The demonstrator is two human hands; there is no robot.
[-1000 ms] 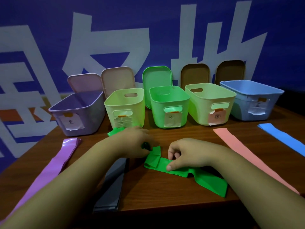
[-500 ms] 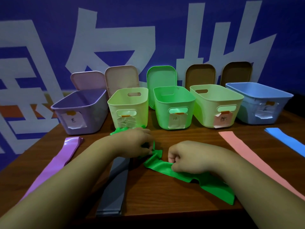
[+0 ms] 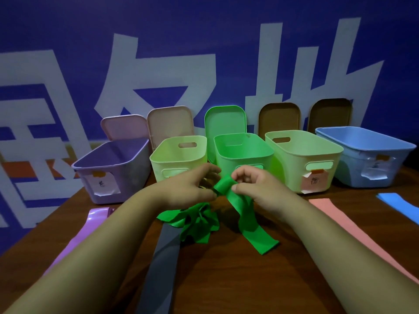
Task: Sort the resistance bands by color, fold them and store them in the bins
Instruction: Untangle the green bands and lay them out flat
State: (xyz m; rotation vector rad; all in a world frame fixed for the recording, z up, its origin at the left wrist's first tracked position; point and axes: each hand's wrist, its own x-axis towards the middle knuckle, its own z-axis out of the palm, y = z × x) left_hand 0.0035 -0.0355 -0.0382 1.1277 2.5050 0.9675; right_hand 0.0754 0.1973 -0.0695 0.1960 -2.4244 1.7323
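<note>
Progress check: this is barely started. The bright green stretchy resistance band is the one in play, held up off the brown wooden table right in front of the green plastic bin. The left hand has thumb and fingers curled onto one side of a small rolled fold. The right hand pinches the other side, fingers curled in too. Only that top bit is folded. One tail hangs down to the wood and the other end is a crumpled heap under the left hand.

Not dealt with yet, as far as I can tell:
- the shiny purple band on the left
- the dark grey band beside it
- the pink band on the right
- the light blue band on the right

All four lie flat and unfolded. I can't see anything in the row of plastic bins, though their bottoms are mostly hidden.

Room-wise, the bare wood on the near side between the grey and pink bands looks like plenty for folding. The purple band lies right along the table's left edge, so I'd guess a nudge could send it off. The green bin's near rim is just beyond the knuckles, so the bundle has to go up and over. That loose tail looks likely to catch on it.
</note>
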